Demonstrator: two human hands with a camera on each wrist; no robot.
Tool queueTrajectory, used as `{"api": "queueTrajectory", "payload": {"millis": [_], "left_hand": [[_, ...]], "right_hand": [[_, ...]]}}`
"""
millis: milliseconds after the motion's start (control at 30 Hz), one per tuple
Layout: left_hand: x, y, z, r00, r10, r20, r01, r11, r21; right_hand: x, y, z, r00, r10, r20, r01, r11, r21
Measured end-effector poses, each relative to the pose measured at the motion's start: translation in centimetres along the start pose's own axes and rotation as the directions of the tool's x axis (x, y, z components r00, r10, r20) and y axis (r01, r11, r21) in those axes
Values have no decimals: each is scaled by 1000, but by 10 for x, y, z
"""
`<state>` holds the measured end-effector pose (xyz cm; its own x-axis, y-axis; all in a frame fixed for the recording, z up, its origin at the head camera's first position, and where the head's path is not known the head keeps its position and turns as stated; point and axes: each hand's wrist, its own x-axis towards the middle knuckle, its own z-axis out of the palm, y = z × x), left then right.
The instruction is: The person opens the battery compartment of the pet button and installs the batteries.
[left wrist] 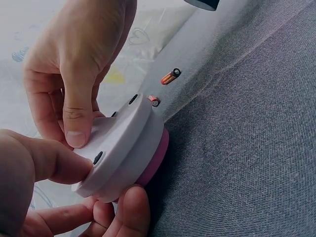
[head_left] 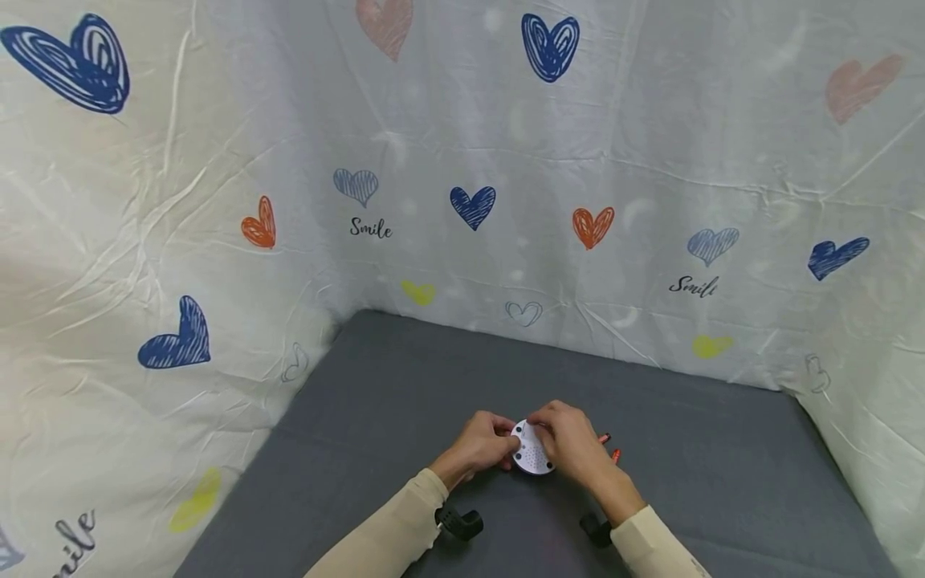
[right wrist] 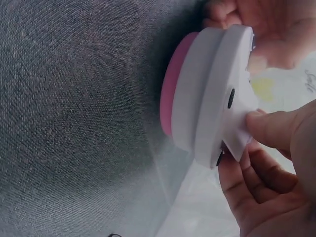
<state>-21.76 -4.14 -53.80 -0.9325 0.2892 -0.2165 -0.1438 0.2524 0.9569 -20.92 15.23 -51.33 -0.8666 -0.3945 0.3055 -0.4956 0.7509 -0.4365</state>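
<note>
A round white device with a pink face (right wrist: 173, 89) is held tilted just above the grey cloth, its underside with black rubber feet (left wrist: 98, 157) turned up. My left hand (head_left: 482, 441) grips its rim, thumb on the underside and fingers beneath. With thumb and fingers, my right hand (head_left: 571, 441) pinches a white battery cover (right wrist: 238, 131) that stands at an angle out of the underside. The compartment behind the cover is hidden. Two small orange-and-black batteries (left wrist: 171, 76) lie on the cloth beyond the device, close by my right hand.
A dark grey cloth (head_left: 405, 377) covers the table. White curtains (head_left: 433, 120) printed with hearts hang behind and at both sides. A black strap (head_left: 459, 523) is worn on the left wrist, another (head_left: 596, 530) on the right.
</note>
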Motion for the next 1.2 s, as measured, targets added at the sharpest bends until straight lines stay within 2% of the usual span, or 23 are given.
{"api": "queueTrajectory", "payload": {"millis": [167, 300, 433, 567, 767, 900, 1000, 1200], "left_hand": [[2, 0, 1, 1000, -12, -1, 12, 1000, -4], [2, 0, 1, 1000, -16, -3, 16, 1000, -16], [2, 1, 2, 1000, -28, -11, 28, 999, -28], [2, 1, 2, 999, -42, -24, 42, 999, -25], [1, 1, 2, 999, -42, -28, 42, 999, -24], [1, 0, 2, 999, -43, -29, 42, 999, -23], [1, 0, 3, 999, -40, -32, 39, 999, -21], [2, 1, 4, 998, -42, -42, 42, 999, -1]], "right_hand": [[3, 3, 0, 1000, 2, -8, -2, 1000, 15], [5, 5, -10, 999, 43, 8, -43, 998, 37], [7, 9, -29, 996, 94, 7, -94, 995, 37], [4, 19, -54, 994, 112, -19, -112, 994, 7], [-14, 42, -88, 989, 140, -48, -142, 990, -29], [-34, 59, -103, 982, 189, -2, -189, 981, -53], [-49, 72, -109, 969, 238, 58, -234, 970, -66], [-72, 92, -110, 926, 337, 169, -329, 941, -73]]}}
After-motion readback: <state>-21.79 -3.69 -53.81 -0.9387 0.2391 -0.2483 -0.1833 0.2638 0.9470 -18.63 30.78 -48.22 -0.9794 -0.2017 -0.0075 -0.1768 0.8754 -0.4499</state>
